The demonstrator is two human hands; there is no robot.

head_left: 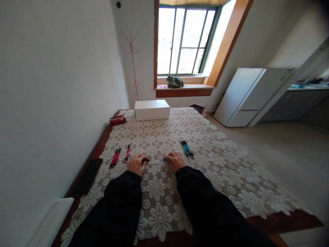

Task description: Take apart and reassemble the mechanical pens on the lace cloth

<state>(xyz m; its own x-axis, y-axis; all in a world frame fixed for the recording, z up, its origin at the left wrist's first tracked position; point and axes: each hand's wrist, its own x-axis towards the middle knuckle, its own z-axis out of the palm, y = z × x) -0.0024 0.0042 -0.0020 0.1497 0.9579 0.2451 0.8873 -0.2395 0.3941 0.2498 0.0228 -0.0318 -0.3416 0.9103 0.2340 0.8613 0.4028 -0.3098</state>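
Far left: a white slab-like object, its near end out of view. Next, a flat dark object at the table edge, surface too dark to read. Red packet beyond, print illegible. On the floral tablecloth, two red-and-black pens side by side, a third red pen apart, just beside the left hand.

Left hand: fingers curled and closed on a black piece, most of it covered by them. White box farther back, far side hidden. Between the hands, a thin pale strip low over the cloth; perhaps a slim rod, too fine to be sure from here. Right hand: fingers bent, closed on a blue piece, only its tip showing.

Just right, blue-and-black pens bunched closely, hard to count. Black sleeves cover both wrists and run out of view below. Right, a white fridge; beyond it a counter, cut off, its clutter indistinct.
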